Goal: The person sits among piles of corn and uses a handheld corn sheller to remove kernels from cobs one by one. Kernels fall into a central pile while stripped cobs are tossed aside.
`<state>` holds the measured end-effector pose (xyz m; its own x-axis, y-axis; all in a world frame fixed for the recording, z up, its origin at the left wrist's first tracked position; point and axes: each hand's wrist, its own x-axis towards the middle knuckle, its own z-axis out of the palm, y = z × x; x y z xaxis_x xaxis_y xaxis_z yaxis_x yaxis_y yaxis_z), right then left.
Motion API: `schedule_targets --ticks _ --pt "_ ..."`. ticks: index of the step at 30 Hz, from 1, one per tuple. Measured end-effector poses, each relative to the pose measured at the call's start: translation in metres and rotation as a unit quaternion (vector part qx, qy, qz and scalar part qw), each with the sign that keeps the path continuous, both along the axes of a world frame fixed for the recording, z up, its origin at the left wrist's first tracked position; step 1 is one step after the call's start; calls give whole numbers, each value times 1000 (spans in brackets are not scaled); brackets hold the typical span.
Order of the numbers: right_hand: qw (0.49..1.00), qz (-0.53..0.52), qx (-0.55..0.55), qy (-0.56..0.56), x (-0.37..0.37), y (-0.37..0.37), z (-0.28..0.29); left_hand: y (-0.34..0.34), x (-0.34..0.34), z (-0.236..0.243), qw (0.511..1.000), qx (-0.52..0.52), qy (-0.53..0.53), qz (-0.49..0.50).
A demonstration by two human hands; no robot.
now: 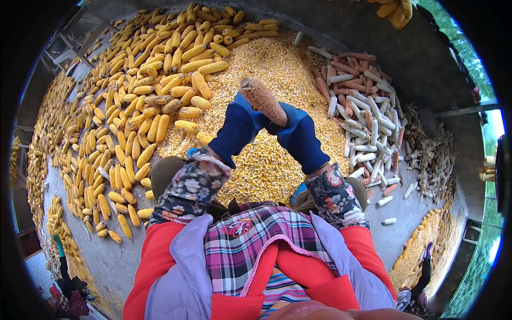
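Whole yellow ears [144,106] sprawl along the left, their near edge loosening into single ears on grey floor [114,258], which shows as a strip beside the left sleeve [192,184]. Their right edge meets the kernels [261,165], a broad heap reaching from near the far wall [341,32] down between the knees. Over its middle is the gloved left hand [242,109], just beside the cob; its fingers are mostly hidden there, so I cannot tell whether they grip. The cob [261,100] slants between the two hands, well apart from the wall, and the right hand [298,122] has its fingers closed about the lower end. More of the heap shows to the right, then pink and white stripped cobs [368,109] edge it, thinning toward the right knee [352,192], where floor shows again. Dry husks [429,141] lie beyond. The held cob is thick, rough and reddish brown, its visible side stripped, with a blunt, paler upper end pointing left and away.
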<state>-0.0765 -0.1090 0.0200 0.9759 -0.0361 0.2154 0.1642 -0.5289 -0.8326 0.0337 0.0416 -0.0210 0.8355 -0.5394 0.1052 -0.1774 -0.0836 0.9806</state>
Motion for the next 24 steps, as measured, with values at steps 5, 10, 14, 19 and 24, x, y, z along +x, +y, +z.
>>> schedule_targets --ticks 5,10,14,19,24 --pt "926 -73 365 65 4 3 7 1 -13 29 934 -238 242 108" --pt "955 -79 278 71 5 -6 9 11 -13 56 894 -325 300 66" --pt "851 109 475 197 -1 2 11 13 -19 65 894 -342 286 40" --pt "849 91 465 235 1 0 -3 8 -18 63 919 -310 243 22" --pt "896 12 372 241 6 0 11 -4 -13 28 938 -306 137 81"
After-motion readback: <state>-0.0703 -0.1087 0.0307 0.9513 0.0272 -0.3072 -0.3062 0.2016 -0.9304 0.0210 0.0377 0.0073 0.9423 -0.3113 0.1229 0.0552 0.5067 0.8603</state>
